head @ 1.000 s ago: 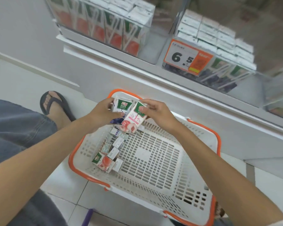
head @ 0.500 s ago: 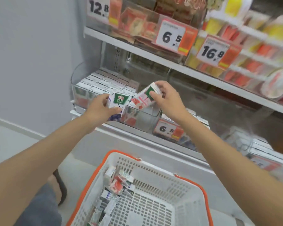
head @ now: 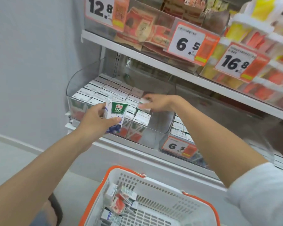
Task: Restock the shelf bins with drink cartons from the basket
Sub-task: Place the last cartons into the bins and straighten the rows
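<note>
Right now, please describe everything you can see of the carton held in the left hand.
The carton is a small drink box, seemingly paperboard. Its front is white with a green panel reading 100% under a red logo; dark blue fruit is printed at the bottom. It looks closed and undented. It is nearly upright, in front of the clear shelf bin. The left hand grips it, thumb across the lower front, fingers at its left side. Nothing else seems to touch it.
</note>
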Tool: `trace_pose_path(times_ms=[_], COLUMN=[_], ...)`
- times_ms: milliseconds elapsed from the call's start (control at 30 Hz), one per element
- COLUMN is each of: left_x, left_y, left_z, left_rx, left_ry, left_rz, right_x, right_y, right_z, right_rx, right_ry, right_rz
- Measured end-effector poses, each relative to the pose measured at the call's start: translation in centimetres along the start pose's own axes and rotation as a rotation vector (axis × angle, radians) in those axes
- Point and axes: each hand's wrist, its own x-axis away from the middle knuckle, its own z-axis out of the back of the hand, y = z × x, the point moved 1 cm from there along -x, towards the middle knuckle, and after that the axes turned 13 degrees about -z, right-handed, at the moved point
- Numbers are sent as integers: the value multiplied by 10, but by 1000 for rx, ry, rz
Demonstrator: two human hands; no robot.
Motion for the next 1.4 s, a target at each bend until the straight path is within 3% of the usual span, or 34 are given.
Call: trace_pose_path(times_ms=[100,200,300,367,400,500,600,767,1100,1233,1400], left_x=[1,4,9,14,17,30,48,78,102,94,71], left_y=[-2,-2,3,9,12,21,28,40,33,17,11], left_z=[3,3,-1,-9,-14,-40,-82,-180,-412,-447,-420], left_rx=[18,29,-4,-30,-41,-36,29,-47,-324,-393,-461], left_ry=[18,18,-7,-29,-48,-89,-166,-333,-527,-554,-448], left_rz=[28,32,6,-30,-44,-36,9,-55,-360,-351,-446], right_x=[-4,-2,17,41,54,103,145,200,273,279,250], right_y=[-1,0,0,0,3,18,52,143,368,414,391], right_z=[-12,-14,-17,-27,-33,-52,-67,-55,-2,16,34], right_rx=[-57,-113,1,-77,-182,-535,-576,-679,-841,-860,-926], right_ry=[-152,-147,156,384,423,260,144,280,666,740,737], right_rz=[-73,-44,105,303,368,411,432,412,134,107,196])
